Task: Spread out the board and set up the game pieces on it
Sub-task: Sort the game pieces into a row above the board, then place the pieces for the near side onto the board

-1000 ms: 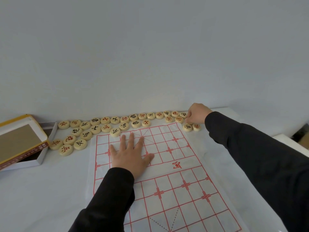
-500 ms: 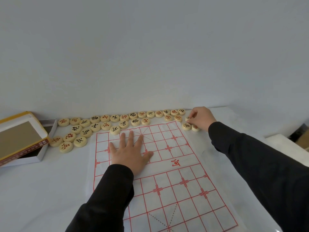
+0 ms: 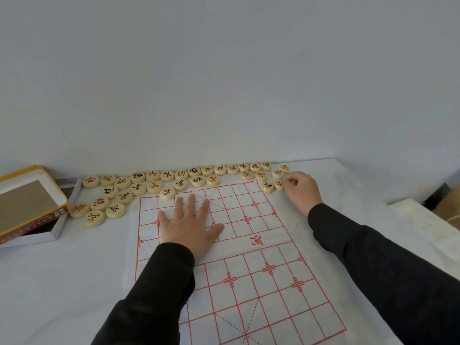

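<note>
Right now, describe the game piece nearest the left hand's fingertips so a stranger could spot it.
Find the paper board with the red grid, then the left hand lying flat on its far half. Just beyond its ring finger sits a round wooden piece with a black character, set forward of the rows behind it.

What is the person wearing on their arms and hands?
Both arms are covered by long black sleeves, the left sleeve and right sleeve each ending at the wrist. The left hand and right hand are bare: no gloves, and no watch or ring shows.
</note>
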Action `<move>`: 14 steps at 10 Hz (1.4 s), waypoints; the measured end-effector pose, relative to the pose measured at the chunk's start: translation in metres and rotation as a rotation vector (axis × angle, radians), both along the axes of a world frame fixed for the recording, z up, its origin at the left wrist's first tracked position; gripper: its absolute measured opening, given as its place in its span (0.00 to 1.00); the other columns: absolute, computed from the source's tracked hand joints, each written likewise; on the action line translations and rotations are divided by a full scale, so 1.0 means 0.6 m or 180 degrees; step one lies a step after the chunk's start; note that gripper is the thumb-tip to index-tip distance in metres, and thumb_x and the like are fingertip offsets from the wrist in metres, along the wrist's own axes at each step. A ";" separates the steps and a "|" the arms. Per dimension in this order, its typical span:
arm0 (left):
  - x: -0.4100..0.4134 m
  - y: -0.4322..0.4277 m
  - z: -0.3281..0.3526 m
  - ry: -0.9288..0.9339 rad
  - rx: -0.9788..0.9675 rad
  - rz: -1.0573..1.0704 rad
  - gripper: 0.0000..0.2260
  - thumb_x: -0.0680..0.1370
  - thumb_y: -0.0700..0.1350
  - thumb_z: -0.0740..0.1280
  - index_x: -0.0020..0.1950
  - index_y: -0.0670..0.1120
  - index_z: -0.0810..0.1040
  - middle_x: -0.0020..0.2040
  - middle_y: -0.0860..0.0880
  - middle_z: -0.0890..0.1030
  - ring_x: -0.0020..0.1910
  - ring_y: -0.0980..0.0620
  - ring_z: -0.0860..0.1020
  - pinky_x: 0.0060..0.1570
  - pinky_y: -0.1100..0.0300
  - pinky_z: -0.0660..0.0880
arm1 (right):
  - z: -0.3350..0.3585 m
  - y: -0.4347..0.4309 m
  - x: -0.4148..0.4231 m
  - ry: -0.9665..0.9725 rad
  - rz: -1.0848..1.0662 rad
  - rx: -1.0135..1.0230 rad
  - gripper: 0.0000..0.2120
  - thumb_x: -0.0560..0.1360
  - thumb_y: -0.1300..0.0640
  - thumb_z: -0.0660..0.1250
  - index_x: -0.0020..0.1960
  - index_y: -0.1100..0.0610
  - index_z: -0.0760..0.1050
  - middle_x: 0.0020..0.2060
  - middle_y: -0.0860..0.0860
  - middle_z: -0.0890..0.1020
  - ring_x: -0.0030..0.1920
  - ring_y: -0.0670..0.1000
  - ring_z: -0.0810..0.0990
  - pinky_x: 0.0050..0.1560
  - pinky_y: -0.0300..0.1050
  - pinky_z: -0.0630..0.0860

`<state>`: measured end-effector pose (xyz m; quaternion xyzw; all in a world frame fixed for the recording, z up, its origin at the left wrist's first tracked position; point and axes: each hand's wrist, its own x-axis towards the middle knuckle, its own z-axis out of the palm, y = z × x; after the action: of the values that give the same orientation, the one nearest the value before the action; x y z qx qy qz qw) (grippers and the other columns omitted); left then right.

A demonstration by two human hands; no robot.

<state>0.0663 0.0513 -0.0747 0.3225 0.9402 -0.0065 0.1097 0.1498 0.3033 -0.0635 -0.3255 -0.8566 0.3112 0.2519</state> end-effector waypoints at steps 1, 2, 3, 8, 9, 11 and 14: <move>0.000 0.000 -0.002 0.0014 0.0029 -0.0008 0.33 0.76 0.68 0.45 0.76 0.55 0.39 0.77 0.49 0.39 0.75 0.44 0.39 0.70 0.37 0.45 | -0.002 0.002 -0.012 0.0304 -0.0087 0.0172 0.10 0.75 0.62 0.63 0.56 0.58 0.75 0.60 0.53 0.72 0.63 0.53 0.69 0.60 0.40 0.65; -0.001 -0.001 -0.002 0.0029 0.0030 -0.0016 0.33 0.76 0.68 0.45 0.76 0.55 0.39 0.77 0.49 0.39 0.75 0.44 0.39 0.70 0.37 0.45 | -0.015 0.014 -0.023 -0.0555 0.0012 0.0638 0.29 0.74 0.50 0.67 0.72 0.55 0.62 0.74 0.55 0.58 0.74 0.56 0.56 0.72 0.52 0.55; 0.001 -0.001 -0.002 0.0051 0.0045 -0.0008 0.33 0.76 0.68 0.45 0.76 0.55 0.40 0.77 0.49 0.39 0.75 0.44 0.39 0.70 0.37 0.45 | -0.023 0.031 -0.040 -0.1156 0.0233 0.0477 0.37 0.74 0.41 0.65 0.75 0.56 0.54 0.74 0.54 0.60 0.74 0.57 0.59 0.72 0.58 0.51; 0.016 -0.016 0.019 -0.0022 -0.0117 0.0316 0.35 0.75 0.69 0.47 0.76 0.57 0.40 0.77 0.49 0.39 0.75 0.43 0.38 0.68 0.33 0.44 | 0.033 -0.154 -0.025 -0.1411 0.0889 0.1361 0.29 0.80 0.44 0.53 0.76 0.56 0.51 0.77 0.56 0.50 0.76 0.57 0.48 0.74 0.59 0.49; 0.023 -0.034 0.023 -0.0043 -0.0183 0.0534 0.35 0.74 0.70 0.46 0.76 0.57 0.39 0.77 0.49 0.38 0.75 0.42 0.38 0.68 0.33 0.45 | 0.024 -0.213 -0.009 -0.2242 0.1147 0.1255 0.30 0.81 0.41 0.46 0.77 0.53 0.44 0.77 0.55 0.42 0.77 0.56 0.41 0.73 0.61 0.45; 0.010 -0.087 0.010 -0.0067 -0.0205 0.0721 0.34 0.74 0.70 0.44 0.76 0.58 0.39 0.77 0.51 0.38 0.75 0.44 0.38 0.69 0.34 0.46 | -0.008 -0.229 -0.010 -0.2762 0.0840 0.1006 0.34 0.77 0.34 0.40 0.77 0.48 0.37 0.76 0.54 0.38 0.76 0.57 0.37 0.71 0.66 0.42; 0.017 -0.103 0.018 0.0027 -0.0196 0.0573 0.33 0.76 0.68 0.44 0.76 0.57 0.38 0.77 0.49 0.39 0.75 0.44 0.38 0.70 0.36 0.45 | -0.008 -0.237 0.008 -0.2367 0.0761 0.1205 0.32 0.78 0.36 0.41 0.77 0.50 0.41 0.77 0.54 0.42 0.76 0.57 0.40 0.73 0.62 0.41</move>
<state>0.0764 -0.0107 -0.0640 0.2331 0.9652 -0.0268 0.1157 0.1546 0.1614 -0.0680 -0.2621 -0.9627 0.0372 -0.0564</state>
